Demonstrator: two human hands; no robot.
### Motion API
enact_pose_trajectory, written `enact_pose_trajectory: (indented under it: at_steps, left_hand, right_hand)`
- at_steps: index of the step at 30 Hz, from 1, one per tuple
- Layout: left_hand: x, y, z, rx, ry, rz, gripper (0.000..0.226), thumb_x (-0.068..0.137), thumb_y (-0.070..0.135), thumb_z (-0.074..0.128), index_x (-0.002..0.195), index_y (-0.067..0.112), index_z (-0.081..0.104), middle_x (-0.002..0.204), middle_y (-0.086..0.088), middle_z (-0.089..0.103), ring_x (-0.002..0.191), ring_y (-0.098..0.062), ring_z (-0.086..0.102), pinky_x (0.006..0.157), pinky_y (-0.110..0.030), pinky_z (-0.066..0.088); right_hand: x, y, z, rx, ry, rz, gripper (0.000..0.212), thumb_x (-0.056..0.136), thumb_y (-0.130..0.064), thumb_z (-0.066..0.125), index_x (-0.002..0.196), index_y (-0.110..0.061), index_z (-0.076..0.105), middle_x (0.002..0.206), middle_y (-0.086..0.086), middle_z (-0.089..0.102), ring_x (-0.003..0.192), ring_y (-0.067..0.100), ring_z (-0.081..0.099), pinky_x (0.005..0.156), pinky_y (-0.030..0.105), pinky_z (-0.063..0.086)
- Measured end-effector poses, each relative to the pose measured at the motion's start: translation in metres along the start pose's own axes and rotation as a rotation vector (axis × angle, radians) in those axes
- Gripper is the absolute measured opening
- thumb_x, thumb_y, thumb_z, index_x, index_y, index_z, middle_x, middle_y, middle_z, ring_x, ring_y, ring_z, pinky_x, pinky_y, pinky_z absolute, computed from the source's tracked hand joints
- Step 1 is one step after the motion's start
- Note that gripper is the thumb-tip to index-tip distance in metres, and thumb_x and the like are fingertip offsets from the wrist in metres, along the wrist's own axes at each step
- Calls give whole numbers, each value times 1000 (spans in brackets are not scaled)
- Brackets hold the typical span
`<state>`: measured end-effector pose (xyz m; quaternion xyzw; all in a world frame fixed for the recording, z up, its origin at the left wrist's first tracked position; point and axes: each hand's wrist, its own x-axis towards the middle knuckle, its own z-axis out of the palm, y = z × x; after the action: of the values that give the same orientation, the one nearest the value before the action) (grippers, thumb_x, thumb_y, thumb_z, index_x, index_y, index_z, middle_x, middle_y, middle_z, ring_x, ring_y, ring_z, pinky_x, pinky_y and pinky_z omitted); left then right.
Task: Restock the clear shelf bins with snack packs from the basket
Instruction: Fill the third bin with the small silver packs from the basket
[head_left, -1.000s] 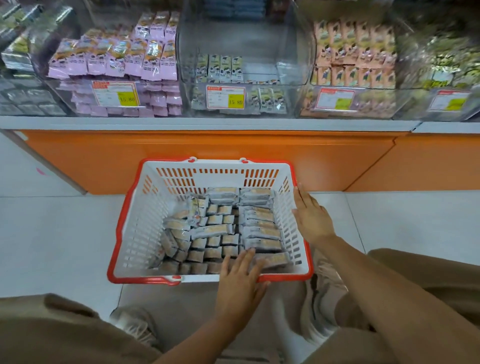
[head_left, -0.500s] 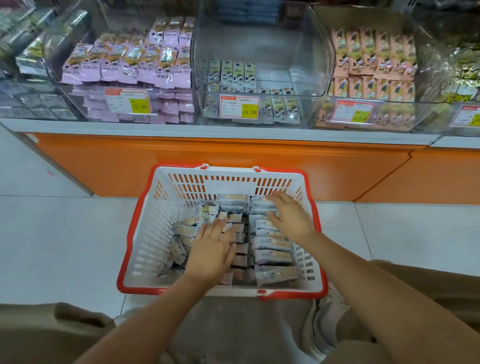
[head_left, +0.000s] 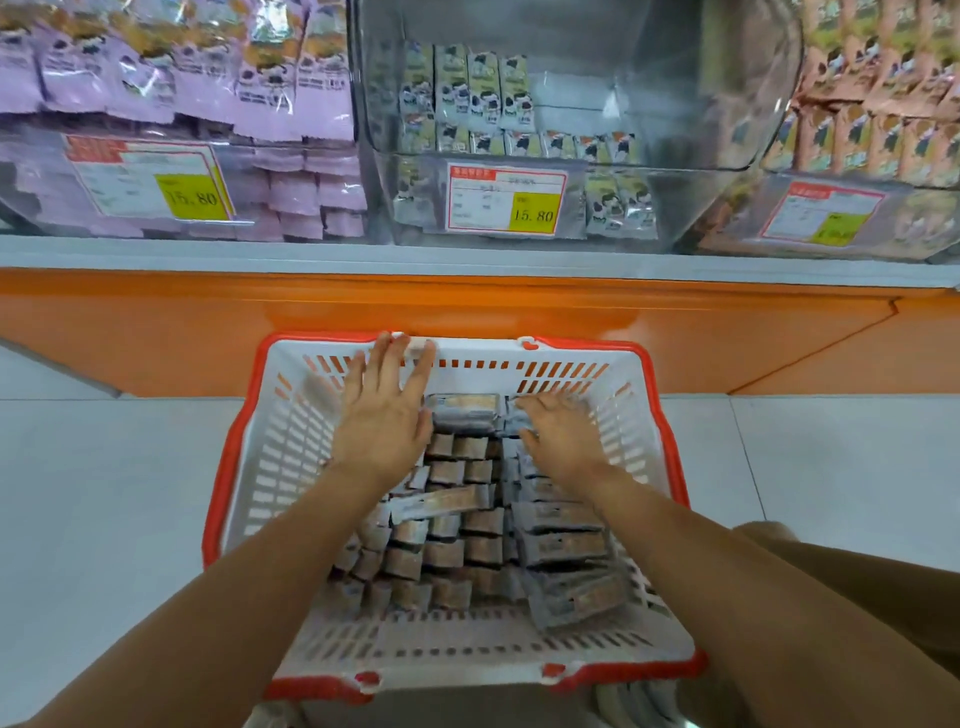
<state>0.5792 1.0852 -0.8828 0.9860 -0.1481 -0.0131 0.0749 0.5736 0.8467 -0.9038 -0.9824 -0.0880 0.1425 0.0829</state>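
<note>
Head view: left hand (head_left: 382, 421) flat, fingers spread over the basket (head_left: 280, 457) far wall, beyond the snack packs (head_left: 447, 553) lying inside; right hand (head_left: 563, 436) fingers bent onto the far-right packs, grip indeterminate.

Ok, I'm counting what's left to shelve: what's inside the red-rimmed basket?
Rows of grey-brown snack packs lie in the basket. The left hand, fingers spread, and the right hand reach in; packs under them, and any lower layers, are hidden.

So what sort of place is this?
Most likely a snack shop or supermarket aisle: clear plastic shelf bins holding snack packs, red-and-yellow price tags reading 15.80, and a red-rimmed white plastic shopping basket on the tiled floor.
</note>
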Motion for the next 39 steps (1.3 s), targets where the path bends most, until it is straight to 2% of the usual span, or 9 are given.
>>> enact_pose_trajectory:
  at_steps: [5, 9, 13, 19, 26, 30, 34, 37, 39]
  left_hand:
    - [-2, -3, 9, 20, 56, 9, 67, 93, 36, 28, 157, 16, 22, 158, -20, 24, 150, -36, 14, 119, -60, 10]
    - [-1, -2, 14, 57, 102, 17, 75, 89, 27, 48, 157, 16, 19, 159, -21, 23, 150, -36, 12, 118, -60, 7]
    - [-1, -2, 18, 70, 124, 17, 85, 86, 24, 62, 157, 16, 18, 158, -22, 23, 150, -37, 12, 118, -60, 9]
    - [-1, -3, 16, 83, 109, 35, 88, 83, 22, 65, 156, 15, 18, 158, -22, 25, 149, -37, 13, 117, -62, 13]
    - [1, 2, 1, 97, 2, -22, 83, 87, 29, 59, 157, 16, 18, 159, -21, 23, 149, -34, 8, 119, -55, 6]
    - [2, 6, -10, -20, 66, -25, 70, 82, 24, 67, 147, 12, 44, 145, -22, 42, 137, -36, 27, 113, -56, 27]
    - [-1, 11, -31, -353, -55, -48, 50, 99, 37, 41, 145, 19, 46, 138, -11, 49, 127, -30, 41, 106, -45, 36]
    - [-3, 27, -53, -1039, -162, -348, 36, 105, 39, 42, 137, 27, 49, 136, -7, 53, 121, -27, 55, 100, -40, 47]
    - [-3, 40, -72, -1469, -103, -563, 26, 103, 36, 46, 123, 21, 53, 119, -5, 62, 97, -24, 68, 76, -27, 54]
  right_hand:
    - [13, 0, 18, -73, 4, 18, 45, 92, -17, 56, 137, -14, 51, 135, 8, 53, 126, 29, 46, 105, 40, 33]
    - [12, 3, 28, -164, 88, 12, 50, 66, -13, 81, 114, -11, 68, 107, 9, 64, 100, 29, 62, 75, 38, 51]
    - [8, 6, 29, -192, 91, 17, 61, 50, -15, 91, 106, -13, 69, 102, 7, 65, 96, 27, 63, 76, 38, 53]
    - [12, 11, 17, 13, 134, -46, 38, 78, -20, 74, 114, -11, 65, 111, 8, 66, 106, 28, 59, 89, 39, 47]
    - [7, -1, -31, 371, 83, -68, 44, 88, -29, 65, 129, -21, 53, 105, -1, 60, 90, 15, 58, 74, 30, 44]
    - [5, -12, -54, 640, 91, -20, 38, 79, -20, 67, 115, -27, 59, 101, -4, 59, 80, 13, 57, 74, 33, 51]
    - [-7, -26, -82, 860, 136, 31, 32, 76, -4, 68, 99, -24, 56, 101, -8, 58, 88, 1, 54, 78, 24, 45]
    - [-19, -33, -102, 959, 152, 13, 35, 78, 4, 66, 98, -22, 53, 107, 2, 56, 89, 8, 55, 73, 16, 46]
    - [-27, -35, -113, 953, 154, -20, 35, 79, 4, 67, 98, -22, 52, 105, 0, 56, 83, 2, 54, 71, 16, 43]
